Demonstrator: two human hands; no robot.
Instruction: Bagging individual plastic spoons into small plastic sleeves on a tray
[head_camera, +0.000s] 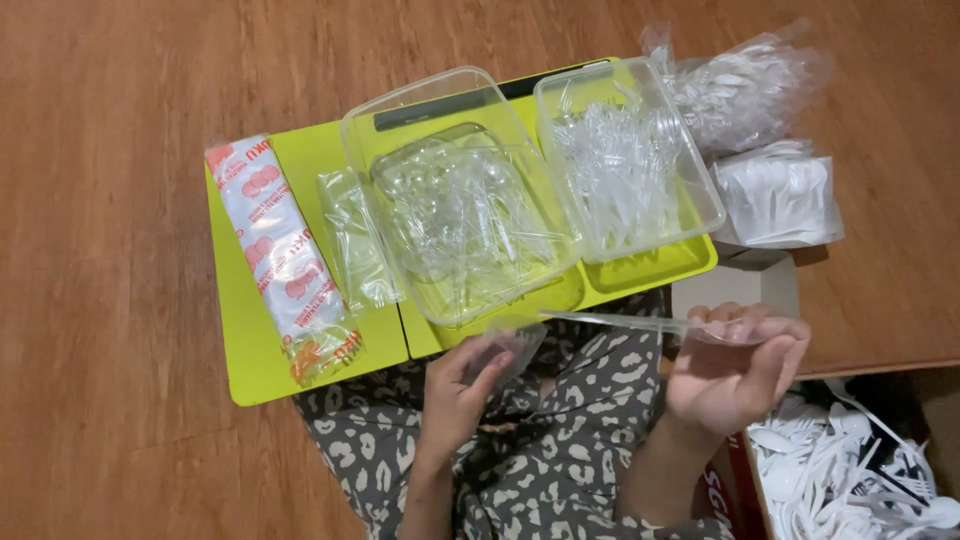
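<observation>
My left hand (457, 392) pinches the mouth of a small clear plastic sleeve (508, 345) over my lap. My right hand (733, 370) grips the handle end of a clear plastic utensil (620, 321) that reaches left, its tip at the sleeve's opening. Just beyond both hands lies a lime-green tray (250, 340). On it stand two clear tubs: the left tub (455, 190) holds clear cutlery, and the right tub (628, 160) holds clear forks.
A long printed roll of wrapped goods (280, 255) and a stack of clear sleeves (355, 240) lie on the tray's left part. Two bags of white cutlery (745, 85) (780, 195) sit at the right. A box of loose white spoons and forks (860, 470) is at bottom right.
</observation>
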